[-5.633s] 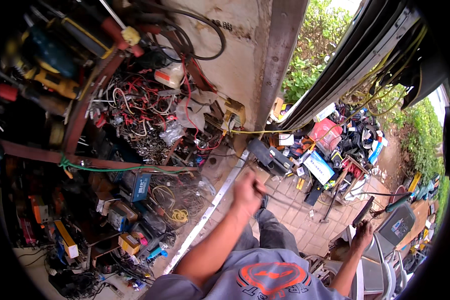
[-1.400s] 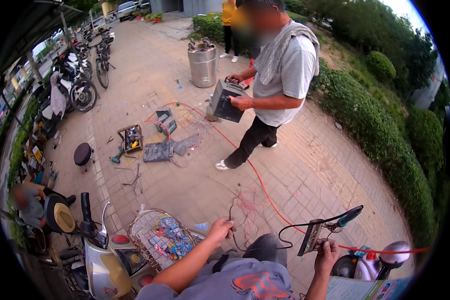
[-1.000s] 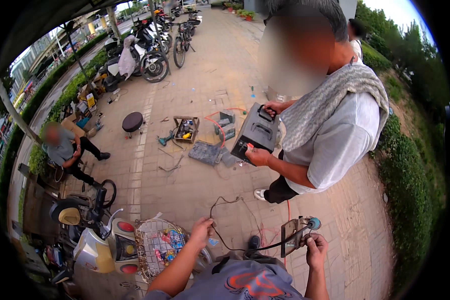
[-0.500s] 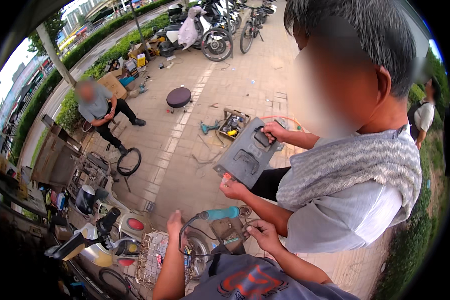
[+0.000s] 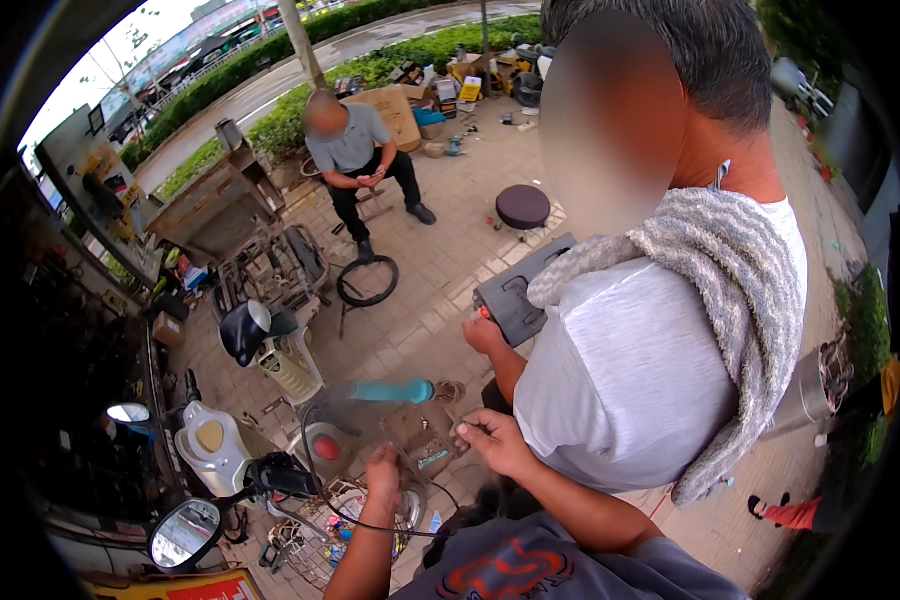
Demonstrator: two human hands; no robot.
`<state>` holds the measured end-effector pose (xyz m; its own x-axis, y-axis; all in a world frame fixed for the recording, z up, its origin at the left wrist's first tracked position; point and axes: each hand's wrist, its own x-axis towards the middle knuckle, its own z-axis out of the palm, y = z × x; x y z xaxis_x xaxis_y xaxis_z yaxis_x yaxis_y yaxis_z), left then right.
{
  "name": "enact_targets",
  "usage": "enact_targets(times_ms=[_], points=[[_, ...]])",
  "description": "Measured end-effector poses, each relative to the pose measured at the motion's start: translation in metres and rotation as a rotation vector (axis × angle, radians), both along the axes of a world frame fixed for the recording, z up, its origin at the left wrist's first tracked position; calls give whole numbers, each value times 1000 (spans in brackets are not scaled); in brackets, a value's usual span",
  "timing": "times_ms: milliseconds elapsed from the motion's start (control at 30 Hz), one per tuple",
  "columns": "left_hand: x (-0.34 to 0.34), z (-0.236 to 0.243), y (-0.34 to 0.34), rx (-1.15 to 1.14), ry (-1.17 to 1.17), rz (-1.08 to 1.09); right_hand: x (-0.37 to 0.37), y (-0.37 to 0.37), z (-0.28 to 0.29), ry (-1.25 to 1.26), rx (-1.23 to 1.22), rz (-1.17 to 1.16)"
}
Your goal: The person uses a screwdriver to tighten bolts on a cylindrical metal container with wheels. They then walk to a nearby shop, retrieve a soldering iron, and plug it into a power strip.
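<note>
My left hand (image 5: 382,475) is raised in front of me above a wire basket (image 5: 342,508), its fingers curled together; I cannot make out what they hold. To its right, my right hand (image 5: 495,440) pinches thumb and forefinger on something too small to name. Just beyond both hands is a teal corded power tool (image 5: 395,391), blurred, its black cord looping down past my left wrist. Below and between my hands lies an open tray (image 5: 432,432) with small items in it. Close on my right, a co-worker's hand (image 5: 485,335) holds a dark grey flat case with handles (image 5: 522,290).
The co-worker (image 5: 640,360) stands at my right. Scooters (image 5: 215,445) with mirrors are parked at the left, near a dark shop front. Farther off are a seated person (image 5: 355,150), a loose tyre (image 5: 368,281) and a round brown stool (image 5: 523,206).
The view has turned left, so the scene slides right. The co-worker has turned away, and the body now hides part of the case. Both my hands stay near the teal tool.
</note>
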<state>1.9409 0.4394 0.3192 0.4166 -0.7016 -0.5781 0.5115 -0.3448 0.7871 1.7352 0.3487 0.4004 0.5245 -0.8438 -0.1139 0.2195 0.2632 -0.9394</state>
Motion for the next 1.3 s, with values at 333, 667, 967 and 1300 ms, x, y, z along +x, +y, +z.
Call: enact_targets(times_ms=[333,667,967,1300], points=[[-10,-36,-45,18,356,435,17,-77,2,13,34,271],[46,-152,-176,193,576,376,-21,-201,-35,42,44,154],[55,-150,-327,410,499,29,-111,-284,-55,133,158,-425],[-82,-107,-524,419,422,-384,-254,-412,-78,-16,58,-986]])
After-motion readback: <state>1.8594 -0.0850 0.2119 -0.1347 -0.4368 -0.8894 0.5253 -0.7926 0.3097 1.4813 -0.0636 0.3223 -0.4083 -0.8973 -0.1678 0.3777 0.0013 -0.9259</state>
